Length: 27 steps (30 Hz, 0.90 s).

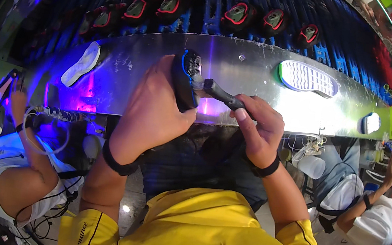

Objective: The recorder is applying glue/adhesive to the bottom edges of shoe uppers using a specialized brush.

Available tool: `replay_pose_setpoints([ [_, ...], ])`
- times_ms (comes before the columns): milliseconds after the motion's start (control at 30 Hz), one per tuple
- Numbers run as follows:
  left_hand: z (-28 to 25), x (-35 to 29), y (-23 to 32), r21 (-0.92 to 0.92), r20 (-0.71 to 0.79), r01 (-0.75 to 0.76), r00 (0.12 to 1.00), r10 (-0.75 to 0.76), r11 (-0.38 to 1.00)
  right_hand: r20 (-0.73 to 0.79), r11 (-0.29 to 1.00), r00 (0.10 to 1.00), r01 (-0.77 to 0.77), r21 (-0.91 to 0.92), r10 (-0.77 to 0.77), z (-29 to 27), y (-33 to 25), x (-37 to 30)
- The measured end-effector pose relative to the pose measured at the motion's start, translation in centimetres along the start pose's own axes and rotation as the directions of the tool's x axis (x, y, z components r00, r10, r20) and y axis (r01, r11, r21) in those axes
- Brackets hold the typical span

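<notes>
My left hand (151, 106) is wrapped around a dark shoe upper (179, 78) with a blue line along its edge, held tilted above the metal bench. A brush (222, 95) with a black handle is pinched between the thumb and fingers of my right hand (260, 128). The brush's head meets the side of the upper that faces right, near a whitish patch. Its bristle tips are hard to make out there. Both hands are over the near edge of the bench, and dark bands circle both wrists.
On the metal bench (131, 49) lie a whitish sole (81, 64) at left, a white-and-green patterned sole (308, 79) at right and a smaller sole (371, 124) farther right. Behind it, a conveyor rack carries several dark shoes (172, 3). Co-workers sit on both sides.
</notes>
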<state>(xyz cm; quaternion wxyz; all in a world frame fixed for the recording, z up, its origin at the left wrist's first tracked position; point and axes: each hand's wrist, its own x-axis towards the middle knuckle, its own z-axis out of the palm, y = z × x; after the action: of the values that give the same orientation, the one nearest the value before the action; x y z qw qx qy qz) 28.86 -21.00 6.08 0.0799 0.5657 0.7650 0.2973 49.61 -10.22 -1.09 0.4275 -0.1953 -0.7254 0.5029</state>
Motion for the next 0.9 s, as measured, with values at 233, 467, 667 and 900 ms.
replay_pose_setpoints([
  [233,-1.1,1.7,-1.1,-0.017,0.179,0.110,0.978,-0.105,0.994,-0.034,0.998,0.997,-0.062,0.019,0.063,1.6,2.0,-1.3],
  [467,-1.7,1.8,-1.7,-0.036,0.196,0.241,0.953,-0.230,0.970,-0.095,0.973,0.970,-0.228,-0.039,0.223,1.8,3.2,-3.2],
  [667,0.3,0.3,-7.0,-0.354,0.090,0.103,0.993,-0.075,0.930,0.051,0.752,0.794,-0.592,0.291,0.606,-0.3,0.7,-2.7],
  [900,0.5,-3.8,-2.8,-0.834,0.250,0.296,0.955,-0.159,0.465,0.137,0.753,0.814,-0.576,0.318,0.564,-0.2,-3.1,-0.7],
])
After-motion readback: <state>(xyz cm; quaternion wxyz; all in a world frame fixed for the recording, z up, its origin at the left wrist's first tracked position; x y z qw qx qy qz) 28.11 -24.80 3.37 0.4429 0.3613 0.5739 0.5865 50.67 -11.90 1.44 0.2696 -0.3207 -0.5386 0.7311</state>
